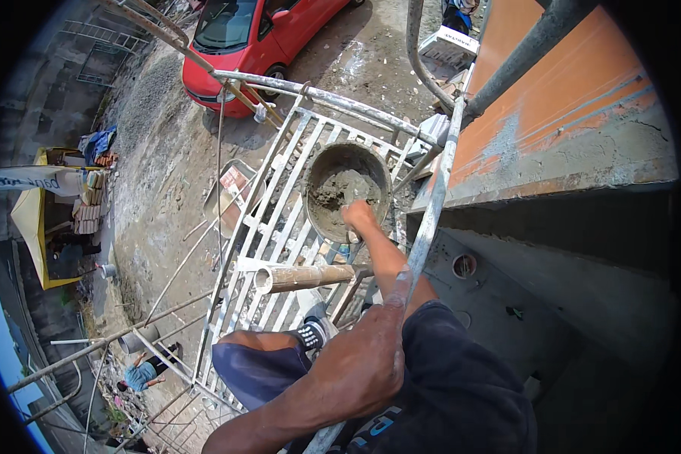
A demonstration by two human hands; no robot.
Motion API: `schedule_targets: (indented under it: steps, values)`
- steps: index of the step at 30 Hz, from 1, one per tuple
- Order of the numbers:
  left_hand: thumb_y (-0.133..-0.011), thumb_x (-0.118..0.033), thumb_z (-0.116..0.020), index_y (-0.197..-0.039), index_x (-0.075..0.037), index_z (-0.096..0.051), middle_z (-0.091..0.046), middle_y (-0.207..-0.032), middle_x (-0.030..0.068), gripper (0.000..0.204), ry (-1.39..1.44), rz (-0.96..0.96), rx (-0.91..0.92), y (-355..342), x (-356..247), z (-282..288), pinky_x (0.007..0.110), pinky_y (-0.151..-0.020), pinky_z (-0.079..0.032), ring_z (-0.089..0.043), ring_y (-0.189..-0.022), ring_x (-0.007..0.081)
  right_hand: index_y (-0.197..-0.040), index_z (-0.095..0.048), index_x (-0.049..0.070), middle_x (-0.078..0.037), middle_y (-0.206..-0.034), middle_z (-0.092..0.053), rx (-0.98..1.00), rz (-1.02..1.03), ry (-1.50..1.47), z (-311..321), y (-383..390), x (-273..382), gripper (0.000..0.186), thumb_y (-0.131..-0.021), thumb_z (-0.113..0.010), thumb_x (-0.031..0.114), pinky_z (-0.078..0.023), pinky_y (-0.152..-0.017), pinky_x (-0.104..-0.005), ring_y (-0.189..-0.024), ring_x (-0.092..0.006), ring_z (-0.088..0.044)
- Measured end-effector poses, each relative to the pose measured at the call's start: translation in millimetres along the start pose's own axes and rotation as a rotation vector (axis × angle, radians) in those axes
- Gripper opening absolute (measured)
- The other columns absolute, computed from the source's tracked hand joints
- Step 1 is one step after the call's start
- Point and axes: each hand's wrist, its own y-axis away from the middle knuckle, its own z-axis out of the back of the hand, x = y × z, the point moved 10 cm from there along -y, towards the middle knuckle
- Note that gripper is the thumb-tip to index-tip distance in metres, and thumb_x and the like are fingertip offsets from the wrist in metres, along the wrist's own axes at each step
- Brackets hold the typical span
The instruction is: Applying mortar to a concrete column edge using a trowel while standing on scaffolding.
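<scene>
My left hand is wrapped round a paint-spattered scaffold pole, thumb laid along it. My right arm reaches forward past the pole, and my right hand is closed inside a round dark bucket. What it grips is hidden by the fingers and the mortar. Wet grey mortar lies in the bucket, heaped toward the far side. The bucket stands on a slatted metal scaffold platform. A hollow brown pole with a pale, open end lies between the bucket and my bent leg.
Scaffold rails frame the platform. An orange wall with a rough concrete edge rises at right. Below are a red car, a mortar-stained tub, a yellow canopy and a person in a blue top.
</scene>
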Motion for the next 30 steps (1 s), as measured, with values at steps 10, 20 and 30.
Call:
schedule_targets:
  steps: [10,20,30]
  values:
    - [-0.089,-0.004,-0.049,-0.146,0.009,-0.022,-0.057,-0.096,0.0278,0.065,0.021,-0.022,0.023,-2.9,-7.1,-5.7,0.052,-0.066,-0.051,-0.061,-0.077,0.0445,-0.095,-0.070,-0.008,-0.030,-0.102,-0.068,0.061,0.127,0.016,-13.4,-34.3,5.7,0.042,-0.085,-0.059,0.031,-0.053,-0.087,-0.0461,-0.101,-0.0400,-0.067]
    - [-0.087,-0.004,-0.048,-0.148,0.010,-0.016,-0.058,-0.097,0.0302,0.070,0.064,-0.014,0.016,-3.9,1.7,-8.4,0.052,-0.073,-0.051,-0.062,-0.080,0.0453,-0.107,-0.065,-0.005,-0.028,-0.100,-0.068,0.081,0.307,0.073,15.8,39.3,-15.5,0.041,-0.090,-0.058,0.032,-0.052,-0.086,-0.0482,-0.100,-0.0405,-0.067]
    - [-0.087,-0.004,-0.051,-0.148,0.012,-0.011,-0.057,-0.098,0.0315,0.075,-0.018,-0.101,-0.006,-0.8,-1.5,-4.0,0.048,-0.070,-0.052,-0.061,-0.078,0.0447,-0.107,-0.059,-0.007,-0.025,-0.089,-0.068,-0.182,0.363,0.087,8.3,47.0,21.0,0.032,-0.092,-0.056,0.021,-0.057,-0.075,-0.0482,-0.087,-0.0395,-0.070]
